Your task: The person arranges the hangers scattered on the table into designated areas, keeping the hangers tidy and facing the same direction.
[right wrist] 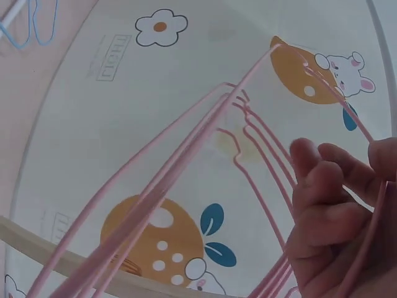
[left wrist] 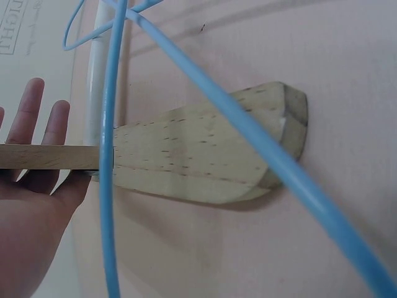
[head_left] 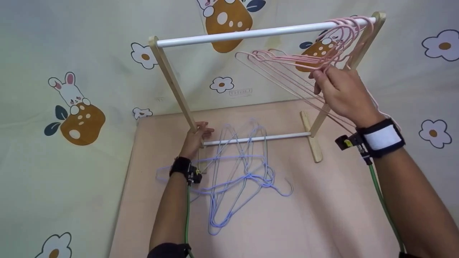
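My right hand [head_left: 340, 87] pinches a pink hanger [right wrist: 366, 248] between thumb and fingers, just below its hook. Several pink hangers [head_left: 287, 59] hang bunched by their hooks at the right end of the rack's white top rod [head_left: 247, 34]. Down at the foot of the rack's left wooden post [head_left: 174, 82], my left hand [head_left: 195, 138] touches the post. In the left wrist view its fingers [left wrist: 28, 112] extend straight past the wood. Blue hangers [head_left: 247, 175] lie tangled beside that hand, partly over the white lower rod [head_left: 283, 137].
The rack's right foot [head_left: 311, 136] stands on the pinkish surface [head_left: 322, 215]. Behind it is a pale backdrop [head_left: 107, 28] printed with rabbits and flowers. Blue hanger wire [left wrist: 107, 155] crosses close before the left wrist camera.
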Demonstrator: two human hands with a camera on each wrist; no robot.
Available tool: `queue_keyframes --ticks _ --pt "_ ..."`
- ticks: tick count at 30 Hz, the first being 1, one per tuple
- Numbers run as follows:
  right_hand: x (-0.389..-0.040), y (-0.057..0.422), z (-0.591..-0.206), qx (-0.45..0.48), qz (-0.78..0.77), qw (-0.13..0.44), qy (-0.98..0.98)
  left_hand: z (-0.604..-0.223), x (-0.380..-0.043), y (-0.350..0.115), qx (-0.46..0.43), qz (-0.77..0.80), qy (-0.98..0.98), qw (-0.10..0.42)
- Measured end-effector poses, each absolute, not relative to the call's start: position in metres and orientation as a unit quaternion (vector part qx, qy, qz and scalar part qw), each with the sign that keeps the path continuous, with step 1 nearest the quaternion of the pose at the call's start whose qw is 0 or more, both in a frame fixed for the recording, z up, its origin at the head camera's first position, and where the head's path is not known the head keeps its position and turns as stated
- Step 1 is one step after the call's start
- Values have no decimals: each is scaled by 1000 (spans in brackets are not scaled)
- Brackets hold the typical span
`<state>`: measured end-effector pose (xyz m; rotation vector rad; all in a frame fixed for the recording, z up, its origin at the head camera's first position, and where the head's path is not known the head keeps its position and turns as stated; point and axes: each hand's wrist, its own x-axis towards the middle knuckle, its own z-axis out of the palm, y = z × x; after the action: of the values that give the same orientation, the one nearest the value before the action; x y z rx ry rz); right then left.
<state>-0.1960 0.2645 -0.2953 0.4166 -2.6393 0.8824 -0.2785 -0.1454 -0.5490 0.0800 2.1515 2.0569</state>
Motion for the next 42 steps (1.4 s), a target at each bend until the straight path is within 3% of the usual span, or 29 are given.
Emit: queue_keyframes --ticks 13,32,42 --pt "-209 262 -284 106 280 249 -921 -550 -281 -143 21 722 687 83" --pt "-219 255 -281 91 325 282 -898 -550 -281 -143 15 712 698 78" --pt "-219 250 -288 75 352 259 -896 -550 -279 -144 28 724 685 82"
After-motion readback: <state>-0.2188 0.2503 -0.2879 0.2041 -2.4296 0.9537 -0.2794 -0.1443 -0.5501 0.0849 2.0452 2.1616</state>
